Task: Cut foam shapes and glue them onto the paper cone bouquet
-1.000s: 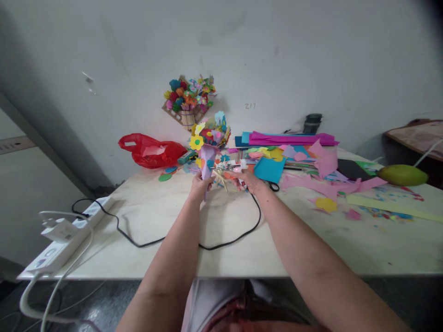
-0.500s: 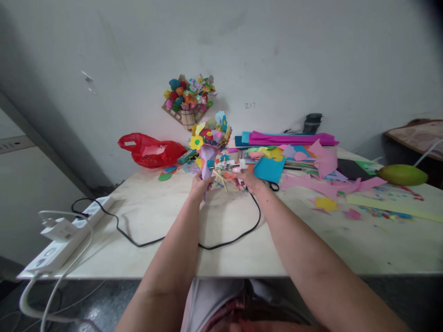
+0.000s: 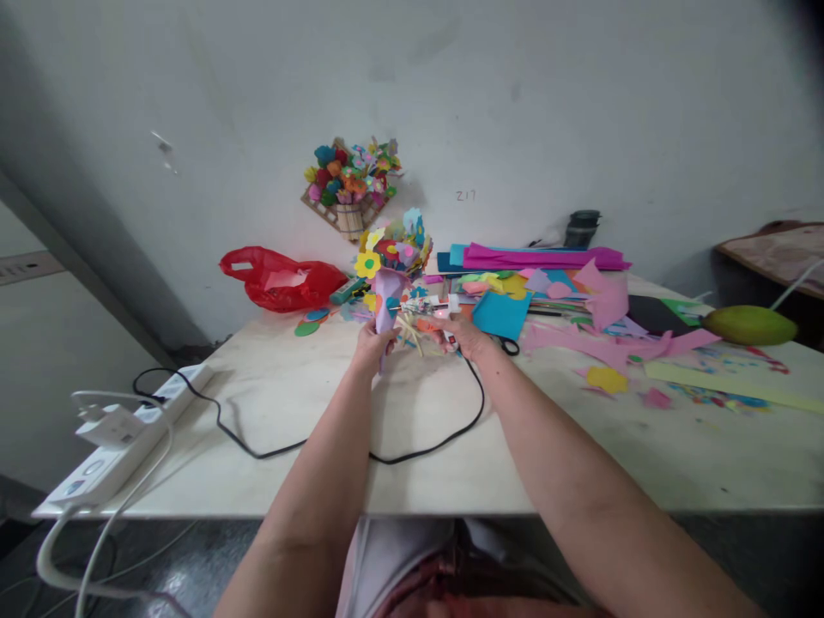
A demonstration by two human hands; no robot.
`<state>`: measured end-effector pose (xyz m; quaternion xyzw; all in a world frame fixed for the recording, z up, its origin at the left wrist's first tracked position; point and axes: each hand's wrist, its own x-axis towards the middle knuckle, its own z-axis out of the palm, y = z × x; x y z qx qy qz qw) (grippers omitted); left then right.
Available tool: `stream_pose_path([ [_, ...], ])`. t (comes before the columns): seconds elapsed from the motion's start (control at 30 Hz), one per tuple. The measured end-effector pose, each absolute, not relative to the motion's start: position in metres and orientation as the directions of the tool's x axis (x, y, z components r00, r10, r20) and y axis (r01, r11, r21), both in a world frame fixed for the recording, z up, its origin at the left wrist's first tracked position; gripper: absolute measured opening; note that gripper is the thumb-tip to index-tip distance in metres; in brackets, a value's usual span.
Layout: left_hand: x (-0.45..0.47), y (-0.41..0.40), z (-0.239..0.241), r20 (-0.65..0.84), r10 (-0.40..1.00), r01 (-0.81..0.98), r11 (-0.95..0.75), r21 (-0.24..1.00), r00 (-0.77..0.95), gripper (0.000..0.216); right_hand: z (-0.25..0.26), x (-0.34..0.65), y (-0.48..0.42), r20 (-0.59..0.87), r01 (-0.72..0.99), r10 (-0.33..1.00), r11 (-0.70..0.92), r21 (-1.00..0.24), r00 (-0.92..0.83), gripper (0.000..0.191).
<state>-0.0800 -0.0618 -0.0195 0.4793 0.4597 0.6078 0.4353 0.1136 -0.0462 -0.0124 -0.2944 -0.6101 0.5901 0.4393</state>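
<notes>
Some of glue gun (image 3: 453, 305) hidden in gripping right hand (image 3: 469, 337); left hand (image 3: 373, 345) grips bouquet (image 3: 390, 280).

From where I'm standing, a pale table (image 3: 438, 489) is running along the wall. A white power strip (image 3: 129, 451) is lying slantwise at its left end, and a black cord (image 3: 425, 453) is looping across the near part. A red plastic bag (image 3: 283, 287) is slumping farther back, a green disc (image 3: 307, 329) lying just in front. Rightward, magenta sheets (image 3: 547, 260) are stretching near the wall, pink scraps (image 3: 598, 343) are sprawling, a pale yellow strip (image 3: 721, 386) is lying nearer, and a green fruit (image 3: 750, 325) is resting far right.
</notes>
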Motion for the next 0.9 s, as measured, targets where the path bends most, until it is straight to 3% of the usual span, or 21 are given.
stream_pose_path([
  [0.23,-0.0813,-0.06,-0.0211,0.179,0.968,-0.071,-0.193,0.978,-0.177,0.04,-0.0124,0.1123,-0.0457,0.14,-0.113,0.898,0.102,-0.988,-0.416,0.038],
  [0.9,-0.0805,-0.063,-0.0198,0.174,0.976,-0.054,-0.183,0.982,-0.134,0.036,-0.0132,0.1118,-0.0445,0.172,-0.195,0.897,0.098,-0.976,-0.407,0.038],
])
